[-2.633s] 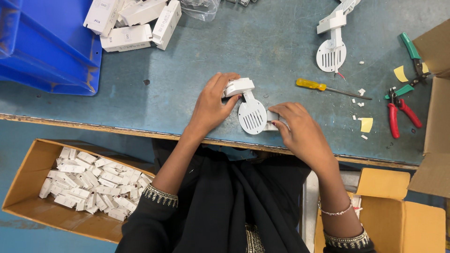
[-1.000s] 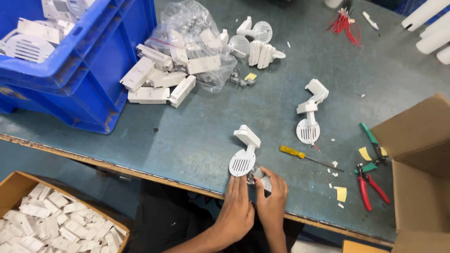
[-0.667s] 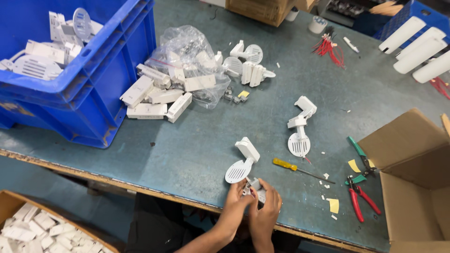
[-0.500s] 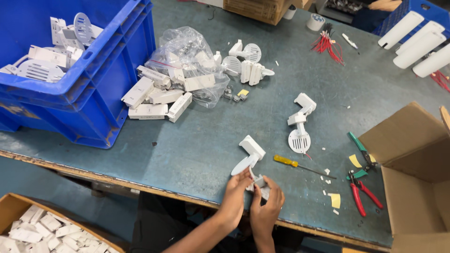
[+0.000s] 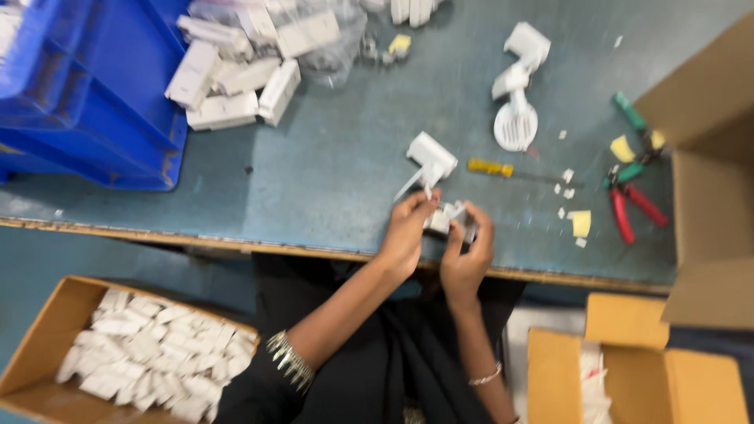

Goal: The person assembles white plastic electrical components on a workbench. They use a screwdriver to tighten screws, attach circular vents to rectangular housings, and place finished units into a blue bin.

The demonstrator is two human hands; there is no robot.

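The white plastic fixture [image 5: 428,166] lies on the surface just above the left hand [image 5: 408,234], which pinches its lower end, while the right hand [image 5: 466,250] grips a small white part [image 5: 448,217] beside it.

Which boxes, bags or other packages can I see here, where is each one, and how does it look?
Blue plastic crate: top left on the table, deep, rectangular.
Clear plastic bag: top centre, crumpled, around white parts.
Open brown cardboard box: bottom left, below the table edge, full of white pieces.
Large cardboard box: right edge, flaps open.
Small cardboard box: bottom right, open.
No labels, signs or screens are visible.
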